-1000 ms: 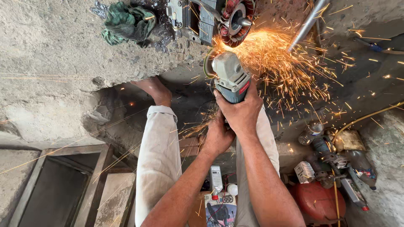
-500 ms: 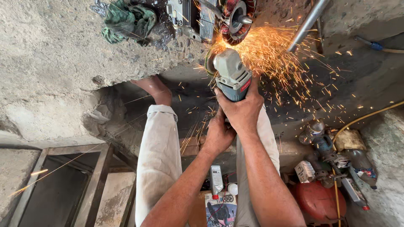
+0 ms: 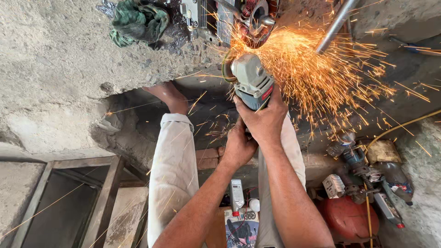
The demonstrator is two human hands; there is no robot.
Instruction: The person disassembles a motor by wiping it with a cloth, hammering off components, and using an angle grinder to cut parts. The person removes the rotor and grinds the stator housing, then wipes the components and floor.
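Both my hands grip a grey and blue angle grinder (image 3: 250,79) at the middle of the view. My right hand (image 3: 264,120) wraps its body from above; my left hand (image 3: 238,146) holds the rear handle just below. The disc (image 3: 226,69) cuts at the edge of a metal motor part with copper windings (image 3: 255,17) on the rough concrete ledge (image 3: 59,69). Orange sparks (image 3: 321,69) spray to the right. My legs in pale trousers (image 3: 172,170) and a bare foot (image 3: 169,95) stand in the pit below.
A green rag (image 3: 138,22) lies on the ledge at top left. A metal pipe (image 3: 334,25) slants at top right. A metal frame (image 3: 69,193) sits at bottom left. A red tank (image 3: 347,218), power tools (image 3: 363,172), a yellow hose (image 3: 404,124) and small bottles (image 3: 236,195) crowd the bottom right.
The grinder stays pressed at the same spot. The spark shower has grown wider and spreads further to the right. My hands have hardly shifted.
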